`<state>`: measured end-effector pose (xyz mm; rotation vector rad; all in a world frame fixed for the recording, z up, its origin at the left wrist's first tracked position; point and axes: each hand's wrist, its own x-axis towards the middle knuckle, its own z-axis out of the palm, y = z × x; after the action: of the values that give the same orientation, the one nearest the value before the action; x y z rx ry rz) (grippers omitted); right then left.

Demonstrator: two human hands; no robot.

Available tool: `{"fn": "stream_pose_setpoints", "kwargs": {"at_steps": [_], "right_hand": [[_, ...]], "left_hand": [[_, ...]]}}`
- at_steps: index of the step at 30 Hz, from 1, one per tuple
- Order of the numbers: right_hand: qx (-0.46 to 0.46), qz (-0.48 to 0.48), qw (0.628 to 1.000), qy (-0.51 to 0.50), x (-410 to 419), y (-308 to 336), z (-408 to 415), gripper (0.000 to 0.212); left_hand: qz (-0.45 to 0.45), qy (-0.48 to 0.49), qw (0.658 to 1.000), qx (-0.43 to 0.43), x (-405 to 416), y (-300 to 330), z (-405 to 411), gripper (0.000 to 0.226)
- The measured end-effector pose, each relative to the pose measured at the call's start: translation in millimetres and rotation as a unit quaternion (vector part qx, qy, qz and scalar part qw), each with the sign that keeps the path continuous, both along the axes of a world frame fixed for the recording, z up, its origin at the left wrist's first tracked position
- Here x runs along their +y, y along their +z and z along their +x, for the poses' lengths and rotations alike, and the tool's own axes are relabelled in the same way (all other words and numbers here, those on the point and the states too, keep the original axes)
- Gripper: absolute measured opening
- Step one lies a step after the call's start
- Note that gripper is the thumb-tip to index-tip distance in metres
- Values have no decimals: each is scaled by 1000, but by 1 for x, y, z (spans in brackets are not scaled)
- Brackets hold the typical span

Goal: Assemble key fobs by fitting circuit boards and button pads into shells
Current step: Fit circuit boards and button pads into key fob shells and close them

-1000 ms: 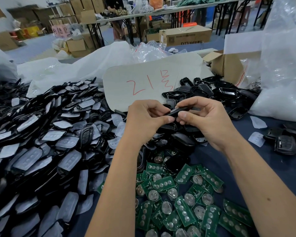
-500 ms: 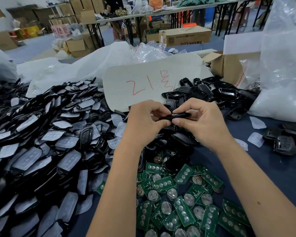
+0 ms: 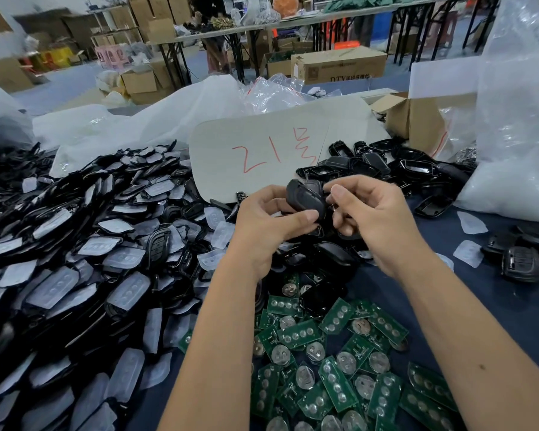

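I hold a black key fob shell (image 3: 305, 197) upright above the table's middle. My left hand (image 3: 268, 225) pinches its lower edge between thumb and fingers. My right hand (image 3: 371, 219) has curled fingers touching the shell's right side. Green circuit boards (image 3: 339, 362) with coin cells lie in a heap below my wrists. A big pile of black shells with translucent button pads (image 3: 75, 275) fills the left. Empty black shell halves (image 3: 371, 166) lie behind my hands.
A white card with red writing (image 3: 262, 157) leans behind the piles. Clear plastic bags (image 3: 511, 119) and a cardboard box (image 3: 417, 119) stand at the right. Assembled black fobs (image 3: 523, 262) and loose pads (image 3: 470, 222) lie on the blue cloth at the far right.
The shell was held flat and edge-on between both hands; now it is turned upright with its broad back facing me, and both hands have shifted slightly apart.
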<state>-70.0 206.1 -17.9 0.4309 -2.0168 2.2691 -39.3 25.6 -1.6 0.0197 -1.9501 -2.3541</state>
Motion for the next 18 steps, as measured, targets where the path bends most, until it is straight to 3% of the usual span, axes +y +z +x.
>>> {"fn": "stream_pose_setpoints", "kwargs": {"at_steps": [6, 13, 18], "right_hand": [[-16, 43, 999, 25, -7, 0, 3, 36], [-8, 31, 999, 27, -6, 3, 6, 33], [-7, 27, 999, 26, -8, 3, 7, 39]], "left_hand": [[117, -67, 991, -28, 2, -1, 0, 34], [116, -85, 989, -26, 4, -1, 0, 60], [107, -79, 991, -19, 2, -2, 1, 65]]}}
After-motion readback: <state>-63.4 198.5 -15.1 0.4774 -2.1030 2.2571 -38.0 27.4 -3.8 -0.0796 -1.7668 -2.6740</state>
